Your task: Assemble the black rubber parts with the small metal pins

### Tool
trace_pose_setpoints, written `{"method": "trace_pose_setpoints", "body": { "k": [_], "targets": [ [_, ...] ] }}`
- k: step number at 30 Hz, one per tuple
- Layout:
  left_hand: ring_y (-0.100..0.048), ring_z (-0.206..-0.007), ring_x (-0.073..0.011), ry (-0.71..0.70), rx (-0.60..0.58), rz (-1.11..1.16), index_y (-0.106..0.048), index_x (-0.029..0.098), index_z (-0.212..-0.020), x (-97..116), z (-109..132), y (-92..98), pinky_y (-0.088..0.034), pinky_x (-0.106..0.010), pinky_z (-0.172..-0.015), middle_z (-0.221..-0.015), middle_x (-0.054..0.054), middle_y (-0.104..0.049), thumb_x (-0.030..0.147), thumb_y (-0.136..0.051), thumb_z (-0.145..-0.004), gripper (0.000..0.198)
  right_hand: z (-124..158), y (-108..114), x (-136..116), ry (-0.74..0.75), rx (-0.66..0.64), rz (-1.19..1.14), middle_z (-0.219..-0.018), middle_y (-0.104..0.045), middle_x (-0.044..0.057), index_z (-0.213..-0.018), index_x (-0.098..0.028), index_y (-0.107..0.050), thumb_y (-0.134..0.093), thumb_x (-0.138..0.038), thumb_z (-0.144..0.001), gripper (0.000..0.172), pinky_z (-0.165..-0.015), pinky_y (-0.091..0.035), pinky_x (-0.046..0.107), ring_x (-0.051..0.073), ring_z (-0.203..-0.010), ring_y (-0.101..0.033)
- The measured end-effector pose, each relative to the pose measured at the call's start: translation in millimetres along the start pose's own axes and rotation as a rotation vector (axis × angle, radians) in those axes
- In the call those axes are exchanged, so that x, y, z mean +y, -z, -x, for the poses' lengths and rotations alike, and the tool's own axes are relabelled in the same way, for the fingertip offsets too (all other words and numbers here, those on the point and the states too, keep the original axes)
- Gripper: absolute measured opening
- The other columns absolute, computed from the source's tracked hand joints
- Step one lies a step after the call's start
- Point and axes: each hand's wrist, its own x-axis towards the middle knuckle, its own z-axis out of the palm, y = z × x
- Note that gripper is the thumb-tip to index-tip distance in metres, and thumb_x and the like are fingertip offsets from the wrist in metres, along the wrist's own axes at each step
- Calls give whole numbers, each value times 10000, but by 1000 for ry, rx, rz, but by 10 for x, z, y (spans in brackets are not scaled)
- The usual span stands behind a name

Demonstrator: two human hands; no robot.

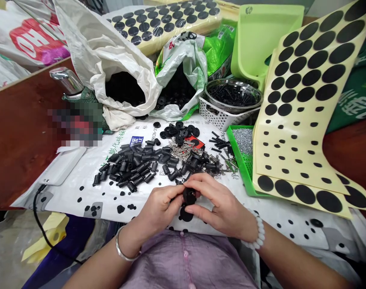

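Note:
A small black round plastic part [189, 196] is held between both hands, close to the front of the work surface. My left hand [161, 206] pinches it from the left with thumb and forefinger. On the other side, the fingers and thumb of my right hand [220, 202] close around it. A black disc [186, 214] shows just below my right thumb. Beyond my fingers lie a heap of black plastic cylinders [131, 164], a pile of thin metal pieces [183, 148] and several black round caps [179, 131]. My fingers partly hide the held part.
Behind stand a white sack [95, 52] and a green-and-white bag [191, 60], both with black parts inside. A steel bowl [209, 90] of black screw-like pieces sits in a white basket [214, 114]. At right, sticker sheets [279, 140] overlap a green tray [247, 176]. A white device [62, 166] with a cable lies left.

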Motion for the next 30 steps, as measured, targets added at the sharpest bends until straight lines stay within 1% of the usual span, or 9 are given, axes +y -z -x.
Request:
{"method": "trace_pose_setpoints", "body": {
  "k": [3,8,11,14,19,21,24,27,30],
  "targets": [
    [-605,-647,-128,-65,25,-115,-679,180,-946,-22,11,1,-455,-217,-615,-732,-30,-675,152,-465,-864,230,3,-20,-24,9,51,20,-985,-553,120,-1114,-146,-511,-602,-232,-810,328,-702,-533,340,186,-830,-563],
    [-604,-632,-120,-99,60,-7,-678,187,-948,-31,31,-2,-456,-204,-595,-729,-30,-682,179,-477,-868,217,5,-41,-84,34,78,33,-980,-572,116,-1115,-154,-516,-614,-266,-808,341,-721,-530,334,197,-871,-575],
    [-605,-633,-131,-88,101,5,-689,176,-883,-30,34,-20,-462,-215,-597,-677,-28,-667,186,-470,-865,220,4,-74,-105,30,114,63,-992,-580,123,-1119,-137,-521,-602,-280,-818,343,-728,-529,322,198,-888,-580],
    [-602,-624,-131,-70,117,15,-691,176,-881,-31,29,-36,-464,-221,-592,-670,-27,-666,187,-469,-861,223,13,-82,-104,18,122,94,-990,-596,117,-1119,-139,-535,-594,-306,-822,346,-739,-533,321,197,-888,-592],
    [-612,-655,-131,-96,93,93,-689,175,-910,-17,13,-37,-473,-222,-619,-740,-38,-692,181,-475,-864,219,60,-4,-81,4,119,67,-1103,-586,152,-1202,-132,-475,-636,-392,-779,522,-831,-511,366,244,-1030,-558],
    [-610,-649,-124,-99,81,96,-686,179,-913,-19,12,-43,-469,-215,-617,-750,-35,-695,175,-477,-867,215,84,15,-75,-45,143,33,-1143,-564,151,-1153,-149,-491,-615,-311,-809,399,-856,-499,362,238,-1076,-531],
    [-587,-608,-111,-99,59,61,-678,176,-912,-48,21,-70,-455,-204,-589,-704,-25,-675,173,-474,-875,207,111,-4,-69,-94,119,5,-1063,-599,108,-987,-186,-542,-548,-177,-841,146,-842,-504,337,202,-1021,-562],
    [-579,-596,-114,-98,46,0,-675,174,-866,-71,29,-101,-451,-213,-582,-672,-24,-658,193,-455,-886,222,123,-50,-61,-97,105,17,-970,-634,78,-933,-201,-549,-522,-154,-849,100,-783,-526,318,185,-935,-602],
    [-578,-594,-114,-103,40,-39,-669,174,-836,-34,18,-100,-452,-220,-584,-665,-25,-653,203,-436,-895,242,126,-74,-41,-99,131,25,-956,-650,71,-933,-212,-560,-527,-169,-847,102,-771,-533,327,192,-918,-617]
  ]
}}
